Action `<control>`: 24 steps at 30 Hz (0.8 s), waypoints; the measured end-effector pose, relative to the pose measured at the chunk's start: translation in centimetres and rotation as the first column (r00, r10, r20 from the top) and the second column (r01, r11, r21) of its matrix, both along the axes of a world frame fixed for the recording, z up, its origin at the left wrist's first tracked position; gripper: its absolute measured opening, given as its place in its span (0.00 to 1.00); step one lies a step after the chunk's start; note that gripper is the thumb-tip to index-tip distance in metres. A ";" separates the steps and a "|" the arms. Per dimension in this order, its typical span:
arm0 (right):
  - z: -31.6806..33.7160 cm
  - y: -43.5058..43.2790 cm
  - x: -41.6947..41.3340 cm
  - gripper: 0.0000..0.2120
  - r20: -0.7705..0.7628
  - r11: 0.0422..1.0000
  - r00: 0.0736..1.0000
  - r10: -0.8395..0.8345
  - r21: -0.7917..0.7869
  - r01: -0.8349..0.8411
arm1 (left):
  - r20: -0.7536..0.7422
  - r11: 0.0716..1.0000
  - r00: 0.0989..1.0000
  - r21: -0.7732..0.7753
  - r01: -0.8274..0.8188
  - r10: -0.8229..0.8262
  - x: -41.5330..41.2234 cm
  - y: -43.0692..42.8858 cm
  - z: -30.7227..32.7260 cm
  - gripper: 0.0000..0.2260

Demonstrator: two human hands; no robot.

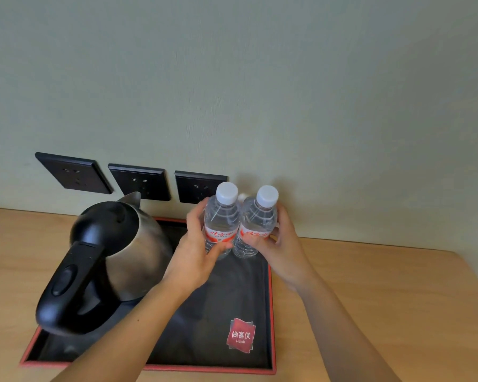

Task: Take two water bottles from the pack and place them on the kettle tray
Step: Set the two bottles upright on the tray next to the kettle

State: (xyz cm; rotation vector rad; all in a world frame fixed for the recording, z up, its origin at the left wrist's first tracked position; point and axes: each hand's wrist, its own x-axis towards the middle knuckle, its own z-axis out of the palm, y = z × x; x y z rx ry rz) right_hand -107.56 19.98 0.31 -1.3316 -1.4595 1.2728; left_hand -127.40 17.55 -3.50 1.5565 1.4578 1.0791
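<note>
The head camera looks down on a wooden tabletop (pixel 370 285) set against a pale wall. A black kettle tray (pixel 240 296) with a red rim lies on it, close to the tabletop's back edge, with a red hotel logo (pixel 241 336) printed near its front right corner. A steel kettle (pixel 127 252) with a black lid and handle stands on the left half of the tray, its spout towards the wall.

Two clear water bottles with white caps and red-and-white labels stand upright side by side at the tray's back right corner, touching each other. Whether their bases rest on the tray or sit just above it cannot be told. The left hand (pixel 198 250) is wrapped around the left bottle (pixel 222 219), thumb across the label at the front and fingers behind. The right hand (pixel 280 245) is closed around the right bottle (pixel 258 221) in the same way, thumb on its label.

On the wall behind, three black sockets (pixel 140 181) sit in a row just above the tabletop's back edge.
</note>
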 end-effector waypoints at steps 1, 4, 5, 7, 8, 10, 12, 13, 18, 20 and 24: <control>0.0 0.0 0.1 0.35 -0.004 1.000 1.000 0.006 0.002 -0.006 | -0.005 1.000 1.000 0.003 -0.008 0.008 -0.1 -0.1 0.0 0.44; -0.1 -0.1 0.2 0.36 0.002 1.000 1.000 0.018 0.005 -0.018 | -0.019 1.000 1.000 0.011 -0.022 0.022 -0.1 -0.2 0.1 0.45; -0.1 -0.1 0.1 0.35 0.010 1.000 1.000 0.018 0.007 -0.018 | -0.021 1.000 0.999 0.010 -0.027 0.027 -0.1 -0.2 0.2 0.44; -0.2 -0.2 -0.1 0.35 0.031 1.000 0.999 0.009 0.011 -0.010 | -0.022 0.999 0.999 0.015 -0.038 0.039 0.0 -0.2 0.3 0.44; -0.2 -0.2 -0.3 0.35 0.041 1.000 0.999 0.003 0.011 -0.003 | -0.021 0.999 0.999 0.020 -0.049 0.049 0.1 -0.2 0.4 0.44; -0.5 -0.3 -0.4 0.35 0.050 1.000 0.999 -0.012 0.011 0.011 | -0.017 0.997 0.997 0.026 -0.071 0.072 0.3 -0.3 0.4 0.44; -0.8 -0.5 -0.5 0.35 0.044 1.000 0.999 -0.022 0.003 0.022 | -0.014 0.995 0.996 0.023 -0.093 0.094 0.4 -0.4 0.3 0.44; -0.9 -0.5 -0.6 0.36 0.035 0.999 0.999 -0.032 -0.003 0.032 | -0.015 0.995 0.995 0.020 -0.101 0.101 0.5 -0.4 0.2 0.45; -1.4 -0.9 -0.7 0.37 0.009 0.997 0.997 -0.076 -0.027 0.077 | -0.014 0.992 0.992 -0.007 -0.126 0.126 0.8 -0.6 0.2 0.45; -1.3 -1.1 -0.8 0.38 0.021 0.995 0.996 -0.091 -0.029 0.091 | -0.021 0.990 0.990 -0.015 -0.137 0.137 1.0 -0.7 0.5 0.46; -0.4 -1.4 -1.2 0.38 0.052 0.994 0.993 -0.105 -0.033 0.106 | -0.025 0.992 0.995 -0.085 -0.096 0.094 0.7 -1.0 1.8 0.49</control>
